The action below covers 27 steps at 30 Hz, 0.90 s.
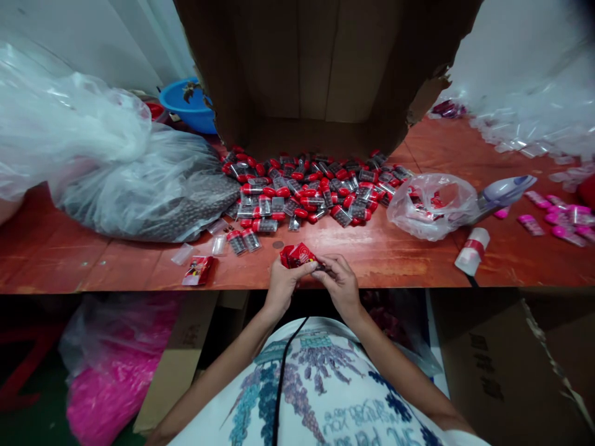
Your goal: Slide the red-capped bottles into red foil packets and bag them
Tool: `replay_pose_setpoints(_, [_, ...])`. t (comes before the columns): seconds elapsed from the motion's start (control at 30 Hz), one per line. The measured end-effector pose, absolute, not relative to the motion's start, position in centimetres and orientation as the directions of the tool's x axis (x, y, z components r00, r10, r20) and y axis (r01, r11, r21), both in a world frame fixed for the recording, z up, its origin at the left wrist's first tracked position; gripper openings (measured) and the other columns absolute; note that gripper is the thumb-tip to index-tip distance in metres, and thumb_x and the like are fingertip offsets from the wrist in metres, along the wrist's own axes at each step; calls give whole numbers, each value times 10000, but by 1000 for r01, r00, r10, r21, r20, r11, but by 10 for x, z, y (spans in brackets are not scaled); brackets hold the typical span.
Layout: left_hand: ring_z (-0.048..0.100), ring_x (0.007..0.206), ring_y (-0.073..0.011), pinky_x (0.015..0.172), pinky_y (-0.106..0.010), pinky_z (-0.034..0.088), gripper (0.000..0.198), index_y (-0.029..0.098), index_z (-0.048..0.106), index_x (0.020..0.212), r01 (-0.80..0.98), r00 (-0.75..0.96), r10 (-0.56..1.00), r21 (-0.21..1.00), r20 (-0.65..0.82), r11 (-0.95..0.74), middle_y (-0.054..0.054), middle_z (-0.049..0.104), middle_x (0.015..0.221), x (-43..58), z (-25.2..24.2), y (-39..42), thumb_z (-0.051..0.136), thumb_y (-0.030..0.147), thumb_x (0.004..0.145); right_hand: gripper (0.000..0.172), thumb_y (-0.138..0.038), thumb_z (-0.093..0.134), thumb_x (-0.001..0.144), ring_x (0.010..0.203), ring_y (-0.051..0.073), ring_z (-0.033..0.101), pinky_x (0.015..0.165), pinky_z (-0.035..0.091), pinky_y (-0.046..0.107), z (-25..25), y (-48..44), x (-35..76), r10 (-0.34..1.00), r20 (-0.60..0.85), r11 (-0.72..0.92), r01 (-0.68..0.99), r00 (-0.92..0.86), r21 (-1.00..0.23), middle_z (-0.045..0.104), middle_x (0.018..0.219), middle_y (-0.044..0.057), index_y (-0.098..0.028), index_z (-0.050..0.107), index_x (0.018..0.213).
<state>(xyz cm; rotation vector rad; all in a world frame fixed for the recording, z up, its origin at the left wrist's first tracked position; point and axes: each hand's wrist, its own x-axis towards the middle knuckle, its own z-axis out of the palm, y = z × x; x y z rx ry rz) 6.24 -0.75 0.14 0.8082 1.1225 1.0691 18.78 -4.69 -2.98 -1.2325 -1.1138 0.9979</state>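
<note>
I saw red table [139, 269], pale wall [134, 37] behind. Left hand [281, 284] and right hand [341, 284] pinched one red packet [297, 255] between them, fingers curled in, over table's near edge. Beyond fingers: bottle pile [309, 192], too many to count, in way of one carton [311, 68]. Left: one loose pack [198, 271], one bulging bag [171, 198], one bowl [188, 113]. Right: one clear bag [404, 217], one roll [473, 251].

Left hand [280, 287], right hand [343, 286]: both gripping red packet [297, 254] at front edge of worktop [372, 260]. Red-capped containers [302, 192]: piled at mouth of cardboard box [320, 56]. Bag of dark pellets [158, 198]: left of pile. Clear bag with red contents [430, 207]: right of pile. White roll [472, 251]: near clear bag.
</note>
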Motion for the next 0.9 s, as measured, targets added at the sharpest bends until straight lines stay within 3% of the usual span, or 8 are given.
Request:
replay_pose_setpoints(0.1, [512, 517, -86, 478, -188, 395, 267, 135, 619, 700, -246, 64, 954, 922, -292, 299, 16, 612, 621, 64, 1, -8, 816, 210, 537, 348, -247, 665, 765, 872, 156, 588, 797, 506, 290, -32, -47, 186, 974, 86, 85, 13, 207, -996, 568, 1014, 24, -310, 657, 1107])
replay_pose_setpoints(0.27, [455, 443, -71, 393, -183, 322, 277, 128, 635, 714, -189, 108, 940, 922, -323, 338, 12, 604, 596, 59, -1, -8, 817, 232, 534, 404, -261, 698, 727, 772, 131, 576, 747, 505, 272, -36, -45, 188, 983, -41, -14, -149, 179, -989, 612, 1008, 13, -280, 638, 1126])
replay_pose_setpoints(0.47, [388, 391, -50, 359, -182, 275, 251, 132, 635, 684, -145, 172, 907, 901, -384, 409, 26, 550, 533, 52, -2, -7, 806, 269, 563, 322, -247, 703, 711, 712, 119, 572, 663, 503, 256, -31, -45, 189, 988, -55, -21, -226, 146, -974, 584, 958, -3, -287, 692, 1030])
replay_pose_setpoints(0.63, [338, 374, -37, 343, -180, 224, 287, 138, 570, 572, -132, 165, 906, 902, -390, 412, 51, 460, 468, 56, -3, -6, 808, 298, 566, 273, -234, 722, 705, 753, 134, 567, 675, 484, 259, -35, -46, 188, 981, 20, 46, -133, 190, -990, 576, 877, -9, -295, 714, 970])
replay_pose_setpoints(0.9, [372, 400, -43, 344, -155, 269, 278, 136, 601, 703, -267, 257, 837, 797, -482, 541, 48, 462, 497, 56, -12, -8, 771, 345, 635, 273, -251, 729, 703, 766, 134, 574, 715, 474, 261, -47, -44, 197, 962, 67, 86, -62, 265, -994, 600, 883, -6, -264, 700, 973])
